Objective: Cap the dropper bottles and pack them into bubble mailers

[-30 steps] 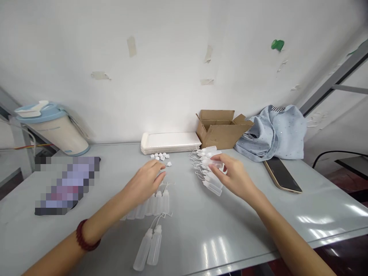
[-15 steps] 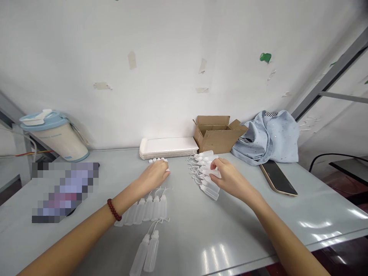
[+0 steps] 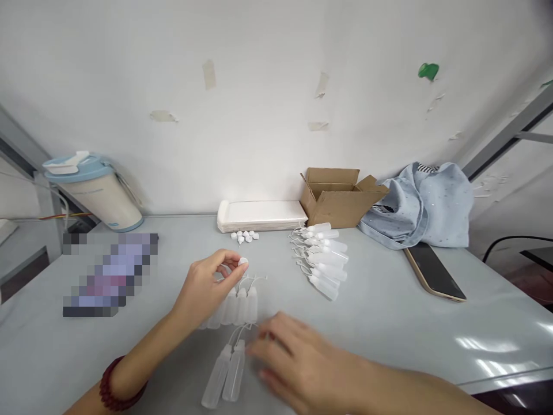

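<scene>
My left hand (image 3: 211,282) pinches a small white cap (image 3: 243,261) between thumb and fingers. It hovers over a row of clear plastic dropper bottles (image 3: 242,305), partly covering them. My right hand (image 3: 298,363) is smeared by motion beside two nearer dropper bottles (image 3: 224,372); whether it holds anything is not visible. Each bottle has a thin white strap at its neck. More small white caps (image 3: 247,236) lie loose farther back on the table. To the right, a heap of similar dropper bottles (image 3: 326,259) lies with the necks pointing left.
Against the wall sit a white stack of flat packs (image 3: 261,213) and an open cardboard box (image 3: 339,207). At the right are a light blue cloth bag (image 3: 440,207) and a phone (image 3: 434,274). A cream tumbler (image 3: 103,199) and a pixelated object (image 3: 112,276) occupy the left.
My left hand has come back from the cap group with one cap. My right hand has left the bottle heap and moved left and nearer, beside the two front bottles. The view has shifted slightly.
</scene>
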Motion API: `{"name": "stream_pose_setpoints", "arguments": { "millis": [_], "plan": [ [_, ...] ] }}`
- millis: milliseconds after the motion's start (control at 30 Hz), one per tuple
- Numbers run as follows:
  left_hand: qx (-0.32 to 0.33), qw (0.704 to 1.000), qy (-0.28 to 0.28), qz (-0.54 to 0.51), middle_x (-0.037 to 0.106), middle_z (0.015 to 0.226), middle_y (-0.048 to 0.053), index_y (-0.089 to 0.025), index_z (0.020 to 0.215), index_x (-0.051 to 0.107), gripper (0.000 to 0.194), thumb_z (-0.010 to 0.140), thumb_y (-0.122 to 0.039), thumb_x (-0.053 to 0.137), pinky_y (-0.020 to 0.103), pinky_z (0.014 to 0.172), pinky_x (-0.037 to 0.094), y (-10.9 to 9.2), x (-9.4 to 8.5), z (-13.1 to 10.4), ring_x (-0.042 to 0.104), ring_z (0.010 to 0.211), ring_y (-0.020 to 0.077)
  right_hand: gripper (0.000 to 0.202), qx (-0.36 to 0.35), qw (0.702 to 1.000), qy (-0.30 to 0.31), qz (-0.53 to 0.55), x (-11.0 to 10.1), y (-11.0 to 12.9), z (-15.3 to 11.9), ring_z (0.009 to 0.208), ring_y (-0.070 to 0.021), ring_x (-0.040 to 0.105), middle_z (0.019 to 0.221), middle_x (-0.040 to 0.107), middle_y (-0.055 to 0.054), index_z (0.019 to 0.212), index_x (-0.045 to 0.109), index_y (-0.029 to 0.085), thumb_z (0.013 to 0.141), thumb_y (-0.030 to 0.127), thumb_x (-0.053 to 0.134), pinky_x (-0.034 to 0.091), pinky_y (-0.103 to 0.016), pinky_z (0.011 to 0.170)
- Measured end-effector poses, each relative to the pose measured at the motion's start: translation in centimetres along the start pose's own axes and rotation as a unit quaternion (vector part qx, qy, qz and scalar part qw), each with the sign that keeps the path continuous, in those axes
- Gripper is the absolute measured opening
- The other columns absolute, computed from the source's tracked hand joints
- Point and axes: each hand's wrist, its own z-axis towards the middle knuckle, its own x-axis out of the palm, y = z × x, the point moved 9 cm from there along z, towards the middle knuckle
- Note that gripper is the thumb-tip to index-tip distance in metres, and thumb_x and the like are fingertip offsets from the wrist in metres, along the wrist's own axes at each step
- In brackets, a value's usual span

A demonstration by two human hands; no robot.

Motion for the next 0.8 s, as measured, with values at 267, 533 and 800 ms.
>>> {"name": "stream_pose_setpoints", "arguments": {
  "millis": [267,533,800],
  "plan": [
    [0.12,0.992,-0.002,0.034,0.065,0.074,-0.001,-0.019,0.081,0.059,0.012,0.085,-0.029,0.054,0.023,0.059,0.048,-3.2,1.1,-1.7,0.057,0.064,0.0125,0.024,-0.135,0.988,-0.007,-0.075,2.5,2.7,0.0,0.093,-0.016,0.049,0.129,0.054,-0.001,0.113,0.058,0.016,0.094,0.024,0.045,0.045,-0.025,0.075],
    [0.133,0.99,-0.034,0.027,0.063,0.071,-0.003,-0.019,0.081,0.058,0.008,0.084,-0.026,0.056,0.022,0.059,0.048,-3.8,0.2,-1.9,0.056,0.062,0.0115,0.017,-0.124,0.989,-0.031,-0.074,1.5,2.4,-0.2,0.071,-0.0136,0.049,0.099,0.063,-0.006,0.103,0.06,0.014,0.088,0.014,0.053,0.043,-0.025,0.063],
    [0.125,0.991,-0.03,0.034,0.064,0.073,-0.002,-0.02,0.082,0.058,0.008,0.085,-0.028,0.055,0.022,0.059,0.047,-3.5,0.5,-1.9,0.056,0.064,0.0121,0.019,-0.08,0.991,-0.079,-0.075,0.1,1.7,-0.5,0.06,-0.0128,0.048,0.076,0.059,-0.005,0.07,0.058,0.015,0.087,0.025,0.053,0.04,-0.024,0.05]
  ]
}}
